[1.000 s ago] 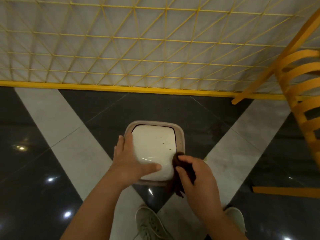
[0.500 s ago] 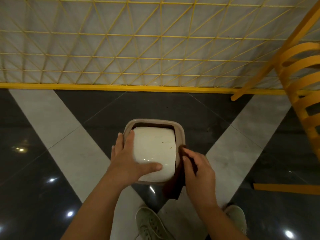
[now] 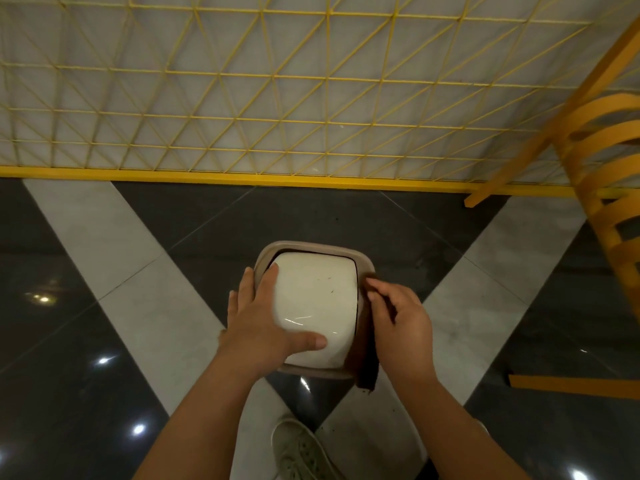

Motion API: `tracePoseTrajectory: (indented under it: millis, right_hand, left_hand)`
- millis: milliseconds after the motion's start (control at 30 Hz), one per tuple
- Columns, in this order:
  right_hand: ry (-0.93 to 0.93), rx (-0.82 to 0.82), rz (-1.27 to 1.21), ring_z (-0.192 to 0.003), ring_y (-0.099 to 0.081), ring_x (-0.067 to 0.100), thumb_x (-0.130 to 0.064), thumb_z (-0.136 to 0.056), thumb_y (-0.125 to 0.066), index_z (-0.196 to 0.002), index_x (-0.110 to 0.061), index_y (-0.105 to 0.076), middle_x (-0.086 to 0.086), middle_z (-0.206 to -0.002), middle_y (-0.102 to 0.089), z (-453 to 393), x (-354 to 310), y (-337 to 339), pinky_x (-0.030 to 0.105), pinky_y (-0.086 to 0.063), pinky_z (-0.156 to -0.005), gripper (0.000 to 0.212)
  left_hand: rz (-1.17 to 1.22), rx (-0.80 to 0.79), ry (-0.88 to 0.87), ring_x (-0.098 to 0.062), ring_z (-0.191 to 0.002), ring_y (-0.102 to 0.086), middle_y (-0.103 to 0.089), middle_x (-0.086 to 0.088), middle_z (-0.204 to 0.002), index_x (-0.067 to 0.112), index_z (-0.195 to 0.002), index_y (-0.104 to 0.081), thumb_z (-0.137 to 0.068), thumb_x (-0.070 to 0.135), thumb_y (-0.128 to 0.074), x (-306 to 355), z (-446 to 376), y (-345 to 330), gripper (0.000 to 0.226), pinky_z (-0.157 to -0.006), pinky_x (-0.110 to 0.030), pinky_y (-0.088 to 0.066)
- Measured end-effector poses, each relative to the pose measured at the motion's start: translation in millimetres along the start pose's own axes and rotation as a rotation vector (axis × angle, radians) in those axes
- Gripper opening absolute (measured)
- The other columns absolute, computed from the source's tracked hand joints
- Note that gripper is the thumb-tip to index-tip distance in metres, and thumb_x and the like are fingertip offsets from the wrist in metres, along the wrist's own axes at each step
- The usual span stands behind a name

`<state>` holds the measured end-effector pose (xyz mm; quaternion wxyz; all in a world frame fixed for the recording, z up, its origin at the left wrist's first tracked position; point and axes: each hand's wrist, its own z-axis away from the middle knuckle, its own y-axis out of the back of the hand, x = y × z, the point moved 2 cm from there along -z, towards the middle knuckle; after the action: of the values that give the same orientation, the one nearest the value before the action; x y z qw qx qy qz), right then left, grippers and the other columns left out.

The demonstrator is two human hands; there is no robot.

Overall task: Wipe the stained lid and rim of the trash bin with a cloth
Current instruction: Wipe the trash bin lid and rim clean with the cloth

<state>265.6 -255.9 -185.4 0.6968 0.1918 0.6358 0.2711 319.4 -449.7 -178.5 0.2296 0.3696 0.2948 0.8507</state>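
bin (image 3: pixel 313 370) on dark glossy floor tiles (image 3: pixel 214 216), near a yellow mesh fence (image 3: pixel 277 98), shoe (image 3: pixel 298 452) just below it. white lid (image 3: pixel 317 299) sits inside the tan rim (image 3: pixel 311 244); a few small dark specks show on the lid's right half. left hand (image 3: pixel 258 323) lies flat and spread on the lid's left side, thumb across the near edge, fingers over the left rim, pressing down rather than gripping. right hand (image 3: pixel 401 323) is curled, pinching the dark brown cloth (image 3: pixel 365 362) against the right rim; the cloth's tail hangs down past the near right corner.

judgement: rim wipe on the right side under way, lid specks not yet dealt with. bin looks like light plastic and would likely slide or tip on the shiny floor, so the bracing hand matters. lid looks smooth, glossy, probably slippery, and may swing if pushed off-centre. cloth is soft and limp; best bunched in the fingers so the loose tail doesn't drag.
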Motion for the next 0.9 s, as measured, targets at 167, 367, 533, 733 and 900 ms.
tracePoseTrajectory:
  millis: [167,367,533,733,900]
  right_hand:
    - [0.414,-0.026,0.252,-0.102,-0.05,0.01,-0.026,-0.087,-0.053,-0.105,-0.025,-0.069,-0.004,-0.109,-0.064,41,-17,3,0.023,-0.045,-0.089,0.024]
    - [0.563,-0.233,0.527,-0.099,-0.059,0.021,-0.022,-0.077,-0.073,-0.106,-0.022,-0.069,0.0,-0.106,-0.067,4,-56,-11,0.036,-0.049,-0.09,0.03]
    - [0.232,-0.109,0.347,-0.116,-0.042,0.007,-0.032,-0.096,-0.046,-0.118,-0.034,-0.062,-0.011,-0.126,-0.057,-24,-40,1,0.017,-0.027,-0.095,0.027]
    - [0.136,-0.165,0.367,-0.119,-0.039,0.008,-0.033,-0.097,-0.046,-0.119,-0.036,-0.061,-0.012,-0.128,-0.054,-15,-28,13,0.017,-0.023,-0.094,0.027]
    - [0.16,-0.132,0.381,-0.113,-0.044,0.008,-0.031,-0.094,-0.051,-0.119,-0.033,-0.062,-0.01,-0.122,-0.058,-2,-20,24,0.014,-0.026,-0.091,0.027]
  left_hand:
    - [0.013,0.009,0.011,-0.027,-0.145,0.009,0.017,0.014,-0.156,0.046,-0.144,0.007,-0.047,0.062,-0.081,2,1,0,0.132,-0.112,-0.061,-0.019]
    - [0.002,0.024,0.016,-0.028,-0.145,0.01,0.015,0.011,-0.156,0.045,-0.145,0.007,-0.05,0.059,-0.082,5,2,1,0.131,-0.112,-0.061,-0.017]
    - [-0.013,0.009,-0.009,-0.028,-0.145,0.008,0.015,0.015,-0.155,0.048,-0.142,0.008,-0.048,0.061,-0.082,3,-2,0,0.131,-0.112,-0.062,-0.019]
    - [-0.069,0.033,-0.038,-0.026,-0.146,0.01,0.017,0.013,-0.157,0.043,-0.142,0.017,-0.041,0.065,-0.083,8,-3,2,0.144,-0.113,-0.062,-0.006]
    - [0.102,0.159,0.011,-0.025,-0.147,-0.002,0.007,0.009,-0.159,0.043,-0.145,0.006,-0.044,0.056,-0.087,6,-2,10,0.138,-0.114,-0.061,-0.014]
